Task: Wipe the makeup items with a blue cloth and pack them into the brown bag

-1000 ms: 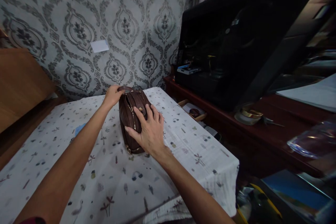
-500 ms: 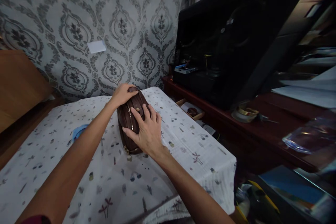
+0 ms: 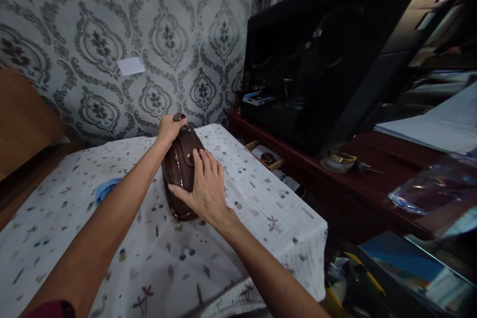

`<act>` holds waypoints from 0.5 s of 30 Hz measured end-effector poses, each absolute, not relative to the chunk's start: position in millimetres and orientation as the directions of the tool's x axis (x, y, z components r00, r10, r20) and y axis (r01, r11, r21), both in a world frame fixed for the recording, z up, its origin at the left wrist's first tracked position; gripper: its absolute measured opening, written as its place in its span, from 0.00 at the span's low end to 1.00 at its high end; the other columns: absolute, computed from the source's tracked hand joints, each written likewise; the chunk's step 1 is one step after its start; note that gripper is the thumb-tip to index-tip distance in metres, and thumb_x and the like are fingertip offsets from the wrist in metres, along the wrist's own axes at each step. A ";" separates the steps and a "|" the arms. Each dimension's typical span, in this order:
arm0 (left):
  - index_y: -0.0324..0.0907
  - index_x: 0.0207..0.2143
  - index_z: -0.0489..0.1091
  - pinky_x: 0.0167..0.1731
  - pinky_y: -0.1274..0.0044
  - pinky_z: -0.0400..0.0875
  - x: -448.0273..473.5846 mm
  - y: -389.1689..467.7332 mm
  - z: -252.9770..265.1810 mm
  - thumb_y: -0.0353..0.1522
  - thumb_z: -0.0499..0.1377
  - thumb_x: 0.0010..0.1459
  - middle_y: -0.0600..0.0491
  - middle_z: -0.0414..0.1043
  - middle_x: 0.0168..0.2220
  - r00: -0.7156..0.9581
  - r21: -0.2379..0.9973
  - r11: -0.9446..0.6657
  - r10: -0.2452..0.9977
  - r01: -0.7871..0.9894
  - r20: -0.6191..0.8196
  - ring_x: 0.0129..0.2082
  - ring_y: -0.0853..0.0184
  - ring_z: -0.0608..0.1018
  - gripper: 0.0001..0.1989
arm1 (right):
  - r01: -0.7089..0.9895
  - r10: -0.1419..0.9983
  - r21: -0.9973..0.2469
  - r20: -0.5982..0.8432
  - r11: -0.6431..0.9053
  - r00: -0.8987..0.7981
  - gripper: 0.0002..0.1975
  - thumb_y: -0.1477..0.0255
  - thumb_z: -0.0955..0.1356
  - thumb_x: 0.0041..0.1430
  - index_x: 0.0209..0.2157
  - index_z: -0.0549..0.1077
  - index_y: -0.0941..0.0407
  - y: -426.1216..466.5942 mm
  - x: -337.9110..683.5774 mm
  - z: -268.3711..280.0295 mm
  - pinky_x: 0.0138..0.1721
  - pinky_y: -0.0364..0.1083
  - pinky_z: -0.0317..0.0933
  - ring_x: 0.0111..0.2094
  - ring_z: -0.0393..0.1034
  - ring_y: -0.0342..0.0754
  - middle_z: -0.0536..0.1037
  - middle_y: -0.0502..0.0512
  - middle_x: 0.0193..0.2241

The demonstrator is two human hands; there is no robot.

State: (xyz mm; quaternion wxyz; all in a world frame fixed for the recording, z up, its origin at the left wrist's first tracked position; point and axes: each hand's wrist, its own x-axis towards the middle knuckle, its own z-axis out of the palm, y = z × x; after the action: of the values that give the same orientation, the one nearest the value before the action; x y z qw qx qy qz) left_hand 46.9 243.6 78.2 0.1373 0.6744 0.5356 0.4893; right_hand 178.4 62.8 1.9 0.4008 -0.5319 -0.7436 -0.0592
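Observation:
A small dark brown leather handbag (image 3: pixel 188 176) with gold zippers and a flap with a gold stud sits on the white patterned cloth (image 3: pixel 160 268). At the bag's far end, my left hand (image 3: pixel 170 129) is closed around its short handle. My right hand (image 3: pixel 208 184) rests on the bag's right side, fingers stretched over the flap and thumb spread towards the near zipper. Part of the bag is hidden beneath that hand. Beside my left forearm lies a crumpled blue cloth-like thing (image 3: pixel 105 190), partly covered by the arm.
To the right, a large black screen (image 3: pixel 309 69) stands on a dark red desk (image 3: pixel 372 179) with a gold-coloured ring, keys and papers. Below it, a drawer (image 3: pixel 278 163) is pulled out. A brown box-like thing (image 3: pixel 26 119) stands at left. Patterned wallpaper (image 3: pixel 175 20) rises behind.
My left hand has shifted from the bag's upper end to its handle, which now stands raised. My right hand has slid slightly over the bag. The whole view has moved a little.

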 end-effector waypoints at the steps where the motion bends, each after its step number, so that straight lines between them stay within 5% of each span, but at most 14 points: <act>1: 0.41 0.19 0.66 0.28 0.75 0.58 46.9 240.7 78.5 0.40 0.63 0.49 0.58 0.61 0.18 -0.041 0.712 -0.398 0.857 0.579 0.513 0.24 0.68 0.66 0.14 | 0.840 0.745 -0.338 0.658 0.425 -0.112 0.53 0.43 0.70 0.55 0.68 0.58 0.68 63.0 178.1 2.0 0.66 0.62 0.50 0.66 0.55 0.65 0.65 0.74 0.64; 11: 0.42 0.18 0.61 0.26 0.76 0.56 43.7 217.9 83.3 0.45 0.63 0.48 0.58 0.57 0.18 0.132 0.756 -0.434 0.894 0.489 0.428 0.23 0.70 0.62 0.20 | 0.847 0.734 -0.320 0.669 0.424 -0.115 0.48 0.42 0.69 0.56 0.65 0.63 0.63 62.7 179.1 2.4 0.63 0.62 0.52 0.65 0.57 0.65 0.67 0.73 0.63; 15: 0.41 0.23 0.68 0.28 0.76 0.59 28.0 219.9 93.4 0.48 0.63 0.47 0.57 0.64 0.22 0.187 0.757 -0.426 0.903 0.496 0.386 0.26 0.68 0.66 0.19 | 0.848 0.719 -0.313 0.687 0.427 -0.109 0.47 0.43 0.69 0.56 0.65 0.63 0.62 65.2 179.2 -2.1 0.62 0.62 0.52 0.65 0.56 0.65 0.67 0.72 0.63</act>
State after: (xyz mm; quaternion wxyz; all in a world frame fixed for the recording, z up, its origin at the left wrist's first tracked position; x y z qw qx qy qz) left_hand 28.0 219.9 93.4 0.2415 0.7316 0.4783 0.4216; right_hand 179.2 65.2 -2.1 0.4071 -0.5292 -0.7402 -0.0795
